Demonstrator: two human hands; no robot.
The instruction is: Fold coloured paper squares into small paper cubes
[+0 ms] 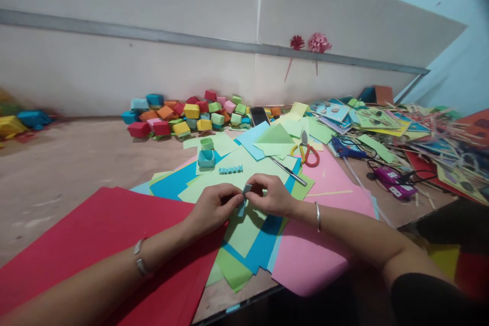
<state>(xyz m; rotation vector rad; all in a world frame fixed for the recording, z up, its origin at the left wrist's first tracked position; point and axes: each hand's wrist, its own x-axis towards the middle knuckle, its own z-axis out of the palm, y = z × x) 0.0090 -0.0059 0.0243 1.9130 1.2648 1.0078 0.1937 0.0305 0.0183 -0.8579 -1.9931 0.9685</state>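
Between my two hands is a small light-blue paper strip [242, 208], pinched from both sides above a green sheet [244, 234]. My left hand [217, 204] grips it with thumb and forefinger. On its other side, my right hand [272, 194] is closed on the same strip, near its upper end. A pleated light-blue paper strip [231, 169] lies just beyond my hands. Behind that stand a small open blue paper box [206, 158] and a green one [207, 143]. A metal craft knife [289, 171] rests to the right of my right hand.
Red sheets [103, 244] cover the front left, pink sheets [317, 260] the right. Scissors [305, 153], a blue glue gun [348, 148] and a purple power strip [393, 181] lie on the right. Several coloured paper boxes [191, 111] and a phone [259, 115] are by the white wall.
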